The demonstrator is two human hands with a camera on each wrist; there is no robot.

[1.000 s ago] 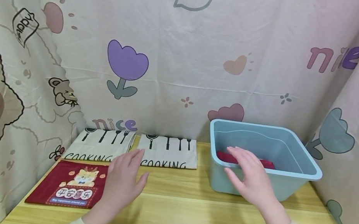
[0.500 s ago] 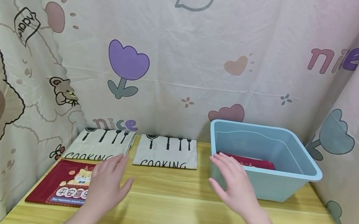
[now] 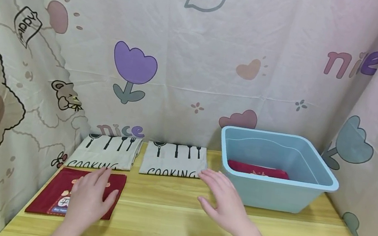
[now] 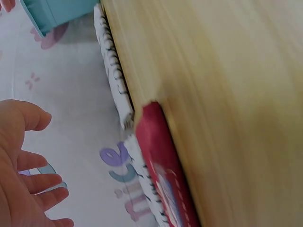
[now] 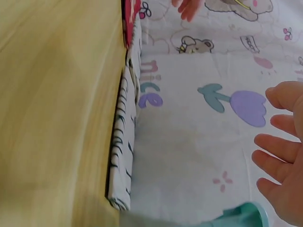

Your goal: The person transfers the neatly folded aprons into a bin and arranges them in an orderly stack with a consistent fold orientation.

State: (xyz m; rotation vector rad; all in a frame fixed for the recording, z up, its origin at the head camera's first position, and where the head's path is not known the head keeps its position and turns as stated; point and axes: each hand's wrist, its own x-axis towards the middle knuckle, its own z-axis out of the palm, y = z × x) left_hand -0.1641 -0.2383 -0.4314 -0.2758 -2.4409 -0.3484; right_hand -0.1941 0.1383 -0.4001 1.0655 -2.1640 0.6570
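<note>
**Two open hands over folded cloths on a wooden tabletop**

The left hand [image 3: 89, 197] lies with straight, spread fingers over the dark red folded cloth with a cartoon print [image 3: 50, 195], which sits flat at the near left corner of the light wooden tabletop [image 3: 176, 223]. Its grip is wide and holds nothing; the palm covers most of the print, but whether it presses on the cloth or hovers just above it cannot be told from the head view. In the left wrist view the fingers [image 4: 28, 182] are fanned and apart from the cloth's edge.

The right hand [image 3: 223, 204] is above the middle of the tabletop, palm down, fingers straight and slightly spread, its grip wide and empty too. Its fingertips are near the right corner of the white folded cloth printed with black utensils and the word COOKING [image 3: 172, 161], and just left of the pale blue rectangular plastic tub [image 3: 273, 193].

A second white folded COOKING cloth [image 3: 105, 152] lies just behind the dark red one, beside the first, both against the back curtain. Inside the tub, flat on its bottom, lies another dark red folded cloth [image 3: 258, 170]. A pale curtain printed with tulips, hearts and bears [image 3: 196, 73] hangs behind and on both sides of the tabletop.
</note>
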